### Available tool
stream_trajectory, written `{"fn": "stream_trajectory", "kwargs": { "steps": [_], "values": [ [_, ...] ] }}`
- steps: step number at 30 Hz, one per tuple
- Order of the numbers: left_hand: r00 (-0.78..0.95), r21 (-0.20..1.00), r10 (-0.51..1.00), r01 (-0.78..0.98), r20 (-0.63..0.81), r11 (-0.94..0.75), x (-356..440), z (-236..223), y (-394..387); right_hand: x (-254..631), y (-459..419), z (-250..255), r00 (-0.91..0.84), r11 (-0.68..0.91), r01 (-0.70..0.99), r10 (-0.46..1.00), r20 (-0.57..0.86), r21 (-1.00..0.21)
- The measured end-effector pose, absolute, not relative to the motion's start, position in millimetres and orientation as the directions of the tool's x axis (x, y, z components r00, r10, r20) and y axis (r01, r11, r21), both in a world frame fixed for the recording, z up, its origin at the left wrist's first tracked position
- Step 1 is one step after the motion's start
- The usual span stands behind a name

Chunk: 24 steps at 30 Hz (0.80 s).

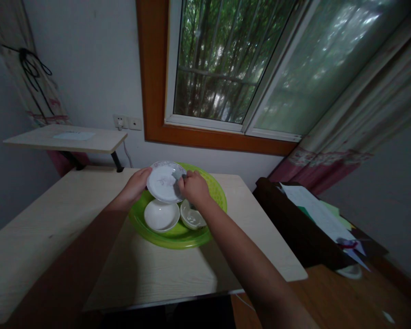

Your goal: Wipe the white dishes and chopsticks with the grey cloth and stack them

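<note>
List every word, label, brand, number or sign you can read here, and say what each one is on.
No readable text anywhere in this view.
Pale sheet on the raised shelf: any marks too small and blurred to read.
Papers at the right: too blurred to read.
Patterned plate in the left hand: decoration shows, no lettering can be made out.

Premises appear to be a room in a home, evidenced by pink-and-cream curtains, wood-trimmed window, domestic wall socket and light wooden desk.
</note>
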<state>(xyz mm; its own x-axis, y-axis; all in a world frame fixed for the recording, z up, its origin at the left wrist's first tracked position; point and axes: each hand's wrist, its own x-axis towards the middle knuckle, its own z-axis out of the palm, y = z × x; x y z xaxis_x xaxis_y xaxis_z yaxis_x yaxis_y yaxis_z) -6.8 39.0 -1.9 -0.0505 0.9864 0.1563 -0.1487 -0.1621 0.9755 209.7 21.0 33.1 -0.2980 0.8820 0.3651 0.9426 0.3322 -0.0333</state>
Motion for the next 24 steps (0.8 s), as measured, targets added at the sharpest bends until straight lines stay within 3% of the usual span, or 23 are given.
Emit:
{"fn": "stream_trajectory", "kwargs": {
  "steps": [5,9,15,24],
  "values": [
    [-0.06,0.975,0.984,-0.138,0.169,-0.176,-10,-5,42,217,27,31,-0.46,0.517,0.845,0.833,0.307,-0.138],
    [-0.062,0.976,0.984,-0.129,0.168,-0.174,-9,-6,42,215,27,26,-0.68,0.748,0.599,0.664,0.311,-0.287],
    [-0.071,0.982,0.988,-0.122,0.135,-0.143,-7,-2,42,206,22,21,-0.755,0.805,0.379,0.554,0.35,-0.456],
    [0.017,0.97,0.992,-0.213,0.124,-0.118,-2,6,38,194,14,19,-0.82,0.923,0.257,0.365,0.441,-0.286]
  ]
}}
